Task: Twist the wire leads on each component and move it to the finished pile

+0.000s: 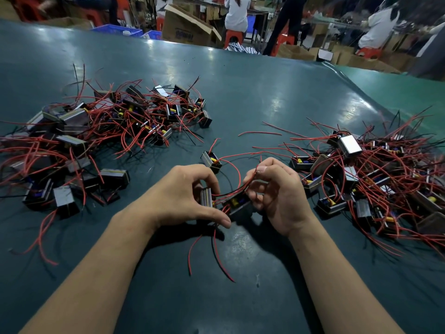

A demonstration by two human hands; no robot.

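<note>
Now left hand (pixel 190 196) grips component (pixel 207 197) — right hand (pixel 277 189) pinches leads (pixel 250 180).

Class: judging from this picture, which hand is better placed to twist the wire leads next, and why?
Right, probably: the right hand already pinches the red leads at its fingertips, while the left hand grips a component.

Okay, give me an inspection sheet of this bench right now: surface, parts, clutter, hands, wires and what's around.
Surface: dark green table, glossy, with light glare.
Job's things: two components held between the hands; left pile; right pile; a lone component lies between the piles.
Clutter: loose red wire on the table.
Hands: left hand grips a component; right hand pinches red leads.
Cables: red and black leads tangled across both piles.
Surroundings: cardboard boxes, blue crates, red stools, seated people behind.
</note>
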